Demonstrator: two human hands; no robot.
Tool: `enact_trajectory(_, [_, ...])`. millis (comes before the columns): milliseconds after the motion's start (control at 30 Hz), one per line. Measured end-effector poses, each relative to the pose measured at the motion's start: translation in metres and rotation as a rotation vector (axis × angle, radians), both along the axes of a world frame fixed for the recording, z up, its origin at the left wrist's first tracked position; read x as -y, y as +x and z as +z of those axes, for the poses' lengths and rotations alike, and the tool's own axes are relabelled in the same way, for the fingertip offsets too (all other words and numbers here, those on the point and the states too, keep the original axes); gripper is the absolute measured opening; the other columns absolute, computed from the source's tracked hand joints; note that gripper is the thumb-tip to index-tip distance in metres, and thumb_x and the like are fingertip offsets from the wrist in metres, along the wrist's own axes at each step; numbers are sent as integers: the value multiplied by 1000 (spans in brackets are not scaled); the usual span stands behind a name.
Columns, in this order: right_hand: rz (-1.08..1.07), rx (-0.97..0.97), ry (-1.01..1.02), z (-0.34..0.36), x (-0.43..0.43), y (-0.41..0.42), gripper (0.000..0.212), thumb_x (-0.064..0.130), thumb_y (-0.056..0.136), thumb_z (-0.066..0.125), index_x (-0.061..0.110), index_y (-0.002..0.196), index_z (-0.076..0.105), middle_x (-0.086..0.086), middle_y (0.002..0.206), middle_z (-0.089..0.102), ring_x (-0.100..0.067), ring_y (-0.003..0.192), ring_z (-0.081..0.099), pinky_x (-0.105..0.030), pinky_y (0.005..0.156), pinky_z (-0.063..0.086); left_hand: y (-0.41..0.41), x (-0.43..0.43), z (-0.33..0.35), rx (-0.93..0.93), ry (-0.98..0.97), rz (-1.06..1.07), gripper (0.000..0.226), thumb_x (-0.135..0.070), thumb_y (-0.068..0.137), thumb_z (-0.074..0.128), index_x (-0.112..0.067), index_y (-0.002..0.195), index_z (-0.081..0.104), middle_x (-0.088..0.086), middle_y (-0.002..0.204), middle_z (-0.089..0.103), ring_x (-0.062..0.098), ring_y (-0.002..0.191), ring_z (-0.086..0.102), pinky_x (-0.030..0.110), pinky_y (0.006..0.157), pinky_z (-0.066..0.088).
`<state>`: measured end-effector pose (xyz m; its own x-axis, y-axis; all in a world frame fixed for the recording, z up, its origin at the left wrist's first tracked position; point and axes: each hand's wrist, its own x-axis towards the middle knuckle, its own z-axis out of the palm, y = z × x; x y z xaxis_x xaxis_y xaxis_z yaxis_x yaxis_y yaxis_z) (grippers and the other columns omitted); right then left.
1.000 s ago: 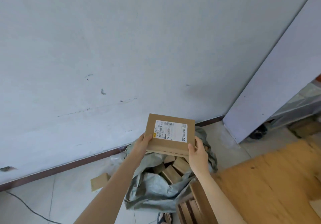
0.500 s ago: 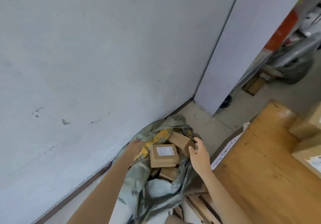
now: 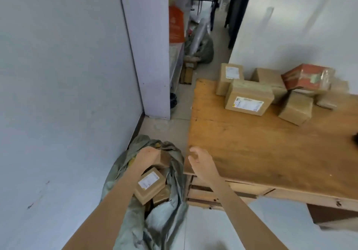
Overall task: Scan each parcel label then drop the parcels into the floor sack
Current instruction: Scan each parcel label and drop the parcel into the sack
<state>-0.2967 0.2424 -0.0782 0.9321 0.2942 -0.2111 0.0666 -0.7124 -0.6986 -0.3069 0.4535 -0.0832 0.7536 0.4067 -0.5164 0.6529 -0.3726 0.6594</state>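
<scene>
Grey-green woven plastic makes up the crumpled floor sack (image 3: 177, 174), which slumps open on the pale tiled floor (image 3: 213, 228) between the white wall (image 3: 58, 94) and the corner of the worn wooden table (image 3: 251, 143). Several brown cardboard parcels lie in its mouth. The topmost, a small flat cardboard box (image 3: 150, 185) with a white printed label facing up, rests tilted on the others, just beside the bare left forearm that crosses over the sack. The left hand (image 3: 148, 155) reaches to the sack's far rim, back upward, next to another plain brown box (image 3: 164, 158). Its fingers drop out of sight beyond the knuckles, so whether they grasp anything cannot be told. The right hand (image 3: 201, 162) hovers at the table's near-left corner, fingers loosely curled and apart, holding nothing. At the far end of the table, well apart from both hands, sits a cluster of parcels. It includes a wide tan carton (image 3: 249, 100) with a white label on its front, a taller upright carton (image 3: 229, 79) with a label behind it, and a plain small carton (image 3: 295, 109) to the right. A red printed package (image 3: 308, 78) wrapped in clear film leans on top of the pile. A lilac partition panel (image 3: 151, 55) stands past the sack, with an orange board (image 3: 175, 26) and blurred clutter behind it.
</scene>
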Motion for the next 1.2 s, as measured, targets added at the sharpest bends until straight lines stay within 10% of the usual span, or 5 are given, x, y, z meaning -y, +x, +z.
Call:
enact_trajectory(167, [-30,34,-136,17,86,17,34,34,98,48,26,131,47,-1,127,50,-18,88,61,-33,76,52,38,100,35,103,179,-386,23,-25,97,44,-9,93,60,13,97,62,32,102,59,35,84,43])
enact_trajectory(500, [-65,98,-455,48,308,68,41,33,98,46,25,137,42,-5,133,48,-29,123,45,-46,97,46,109,332,55,199,485,-716,35,-29,96,46,-25,129,56,1,132,55,23,121,50,37,94,45])
enact_trajectory(1200, [-102,71,-501,22,471,295,47,26,96,46,29,141,35,-5,119,52,-28,107,53,-42,85,50,365,504,15,253,466,-708,52,-30,90,58,-23,139,39,4,127,55,24,113,55,42,89,51])
